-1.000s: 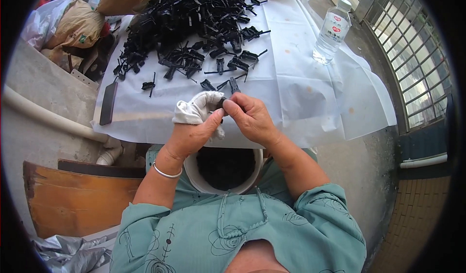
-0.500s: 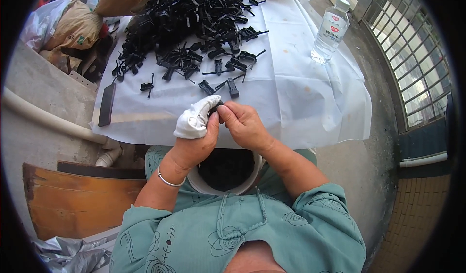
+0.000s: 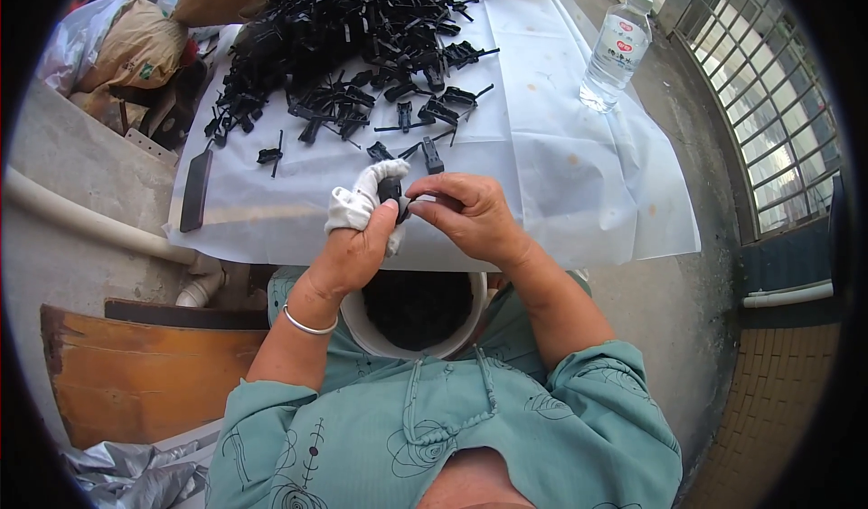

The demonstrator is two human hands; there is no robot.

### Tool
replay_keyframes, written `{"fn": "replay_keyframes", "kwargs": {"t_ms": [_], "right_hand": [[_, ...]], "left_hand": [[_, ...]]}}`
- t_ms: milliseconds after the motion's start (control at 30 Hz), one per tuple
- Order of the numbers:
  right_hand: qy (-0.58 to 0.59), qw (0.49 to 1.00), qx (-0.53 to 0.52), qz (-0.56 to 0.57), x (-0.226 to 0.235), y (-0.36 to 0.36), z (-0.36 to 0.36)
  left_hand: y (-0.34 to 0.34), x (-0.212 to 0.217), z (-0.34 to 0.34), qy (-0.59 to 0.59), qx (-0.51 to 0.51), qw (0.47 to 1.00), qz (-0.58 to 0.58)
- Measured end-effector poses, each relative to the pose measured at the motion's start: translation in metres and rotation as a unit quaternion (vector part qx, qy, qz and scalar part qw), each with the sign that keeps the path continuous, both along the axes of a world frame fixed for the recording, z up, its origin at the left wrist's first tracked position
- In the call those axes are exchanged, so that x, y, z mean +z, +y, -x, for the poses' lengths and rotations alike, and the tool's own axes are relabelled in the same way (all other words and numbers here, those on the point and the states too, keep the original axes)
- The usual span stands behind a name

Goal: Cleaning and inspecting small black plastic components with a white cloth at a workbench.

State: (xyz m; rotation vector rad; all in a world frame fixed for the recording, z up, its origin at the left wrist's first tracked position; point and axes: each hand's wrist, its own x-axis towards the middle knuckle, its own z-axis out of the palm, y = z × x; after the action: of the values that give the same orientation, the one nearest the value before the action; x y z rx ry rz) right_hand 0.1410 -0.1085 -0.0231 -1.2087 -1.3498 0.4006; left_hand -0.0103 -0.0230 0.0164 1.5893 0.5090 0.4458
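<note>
- Black part (image 3: 390,189), one piece: held in the hands, just above the near edge of the table. I log it as dark, matt and compact, with a stubby body. A paler grey patch shows at its lower right, toward the facing fingertips; from my feed I cannot say whether that belongs to the part. Much of its outline is covered by fingers.
- Left hand (image 3: 360,242): gripping the black part, bare thumb on the near side, covered fingers curled round the far side.
- White glove (image 3: 349,209): crumpled cloth over the left fingers, thumb left bare.
- Right hand (image 3: 477,218): bare, thumb and forefinger brought together beside the part. I cannot make out whether anything sits between them.
- Loose black pieces, several: spread beyond the hands. I list one blocky piece (image 3: 433,155) just past the right fingers, and one with a thin straight stem (image 3: 269,155) lying apart at left.
- Heap of black pieces (image 3: 334,34): dense, tangled, thin stems sticking out in all directions; far side of the table.
- White sheet (image 3: 588,206): creased, faintly spotted, covering the table.
- White bucket (image 3: 354,321): below the hands, dark contents, details too dim for me.
- Clear bottle (image 3: 617,52): upright, right side.
</note>
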Motion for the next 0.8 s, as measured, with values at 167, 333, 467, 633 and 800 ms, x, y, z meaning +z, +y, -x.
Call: {"fn": "replay_keyframes", "kwargs": {"t_ms": [167, 333, 467, 633, 800], "right_hand": [[0.12, 0.988, 0.033, 0.09, 0.005, 0.0, 0.006], [0.023, 0.996, 0.03, 0.085, 0.006, 0.001, 0.008], [0.038, 0.991, 0.025, 0.127, 0.0, 0.004, 0.015], [0.086, 0.988, 0.06, 0.112, -0.005, 0.008, 0.022], [-0.153, 0.969, -0.085, 0.174, 0.009, 0.004, -0.008]], "left_hand": [[-0.003, -0.004, -0.003, -0.025, -0.021, 0.999, -0.003], [-0.004, -0.011, -0.007, 0.002, 0.035, 0.996, -0.077], [-0.01, -0.016, -0.008, 0.003, 0.058, 0.973, -0.225], [-0.01, -0.019, -0.001, -0.021, 0.074, 0.951, -0.299], [-0.01, 0.005, 0.02, 0.087, -0.018, 0.951, -0.296]]}}
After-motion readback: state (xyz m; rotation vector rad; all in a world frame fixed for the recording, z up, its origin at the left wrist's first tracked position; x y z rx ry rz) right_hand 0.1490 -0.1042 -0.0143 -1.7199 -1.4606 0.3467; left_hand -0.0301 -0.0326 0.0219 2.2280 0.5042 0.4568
